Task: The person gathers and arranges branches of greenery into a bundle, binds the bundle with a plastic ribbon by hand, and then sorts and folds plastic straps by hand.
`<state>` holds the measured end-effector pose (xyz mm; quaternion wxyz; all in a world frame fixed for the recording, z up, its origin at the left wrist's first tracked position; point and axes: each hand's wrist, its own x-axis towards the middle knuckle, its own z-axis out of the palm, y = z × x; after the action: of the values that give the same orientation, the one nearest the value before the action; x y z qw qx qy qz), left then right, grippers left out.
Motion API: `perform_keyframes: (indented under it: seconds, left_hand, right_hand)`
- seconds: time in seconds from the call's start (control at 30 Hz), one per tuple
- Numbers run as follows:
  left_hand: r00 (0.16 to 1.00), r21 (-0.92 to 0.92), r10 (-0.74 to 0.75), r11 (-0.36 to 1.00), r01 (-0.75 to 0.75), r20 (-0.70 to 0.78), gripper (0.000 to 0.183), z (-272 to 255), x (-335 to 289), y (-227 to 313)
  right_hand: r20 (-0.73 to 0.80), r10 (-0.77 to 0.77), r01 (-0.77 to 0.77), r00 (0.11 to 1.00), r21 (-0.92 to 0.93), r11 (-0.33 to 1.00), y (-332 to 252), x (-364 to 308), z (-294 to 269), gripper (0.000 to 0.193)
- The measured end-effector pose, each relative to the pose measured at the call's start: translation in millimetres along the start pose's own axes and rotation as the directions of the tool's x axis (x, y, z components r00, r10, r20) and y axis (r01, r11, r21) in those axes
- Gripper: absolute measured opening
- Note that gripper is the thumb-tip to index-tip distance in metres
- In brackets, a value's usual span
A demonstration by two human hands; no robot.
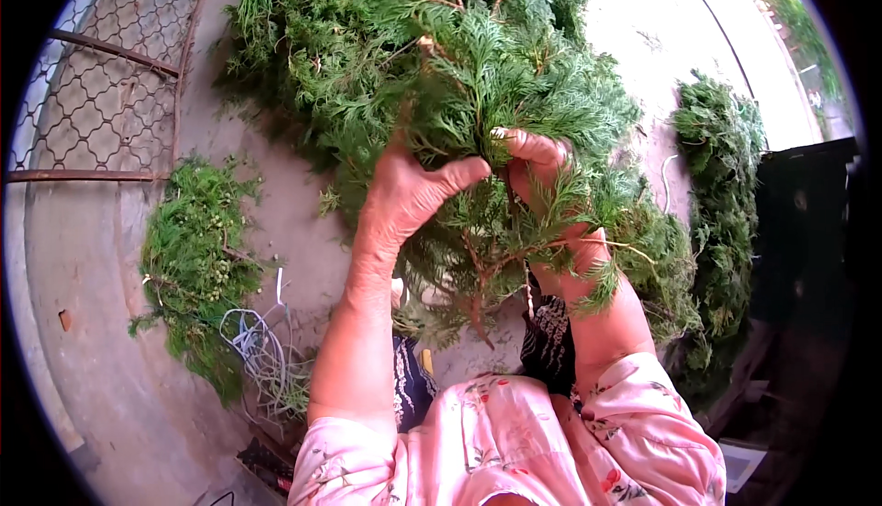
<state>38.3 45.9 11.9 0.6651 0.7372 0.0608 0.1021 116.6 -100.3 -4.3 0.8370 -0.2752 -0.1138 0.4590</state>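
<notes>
Both arms reach forward over my lap into feathery green conifer branches. My left hand [409, 184] curls round a bunch of conifer branches [459, 106], its thumb stretched across the front and its other fingers mostly hidden in the leaves. Close beside it, my right hand [540, 159] is closed with thumb and forefinger bent together on a conifer sprig, partly covered by leaves. Below the hands hangs a forked brown-stemmed branch [482, 276], with one thin twig crossing in front of my right forearm.
A large heap of cut conifer branches [322, 74] lies ahead. Another pile [721, 184] is at the right, beside a dark panel [804, 239]. On the left are a smaller pile [202, 258], tangled pale strips [262, 354] and a metal lattice gate [119, 92].
</notes>
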Motion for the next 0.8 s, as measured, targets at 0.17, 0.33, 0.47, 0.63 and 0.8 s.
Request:
perform_keyframes:
  seconds: [0.17, 0.33, 0.47, 0.63, 0.8]
  left_hand:
    - [0.986, -0.219, -0.071, 0.97, 0.103, 0.15, 0.051, 17, -9, -6]
    - [0.937, -0.631, -0.281, 0.694, 0.347, 0.206, 0.05, 27, -18, -2]
    - [0.889, -0.681, -0.383, 0.583, 0.443, 0.251, 0.044, 27, -17, -11]
    - [0.901, -0.673, -0.382, 0.614, 0.413, 0.204, 0.043, 29, -19, -10]
    - [0.857, -0.812, -0.437, 0.373, 0.449, 0.273, 0.042, 32, -25, -9]
  right_hand:
    - [0.28, -0.357, 0.37, 0.891, 0.008, 0.929, 11, -4, -2, 0.036]
    - [-0.215, -0.065, 0.063, 0.974, -0.018, 0.998, 6, 2, 4, 0.029]
    - [-0.274, -0.036, 0.008, 0.961, -0.102, 0.995, 6, 3, 17, 0.022]
    - [-0.186, -0.169, 0.143, 0.968, -0.144, 0.979, 16, 7, 11, 0.021]
    - [-0.193, -0.25, 0.098, 0.949, -0.573, 0.814, 9, -7, 21, 0.027]
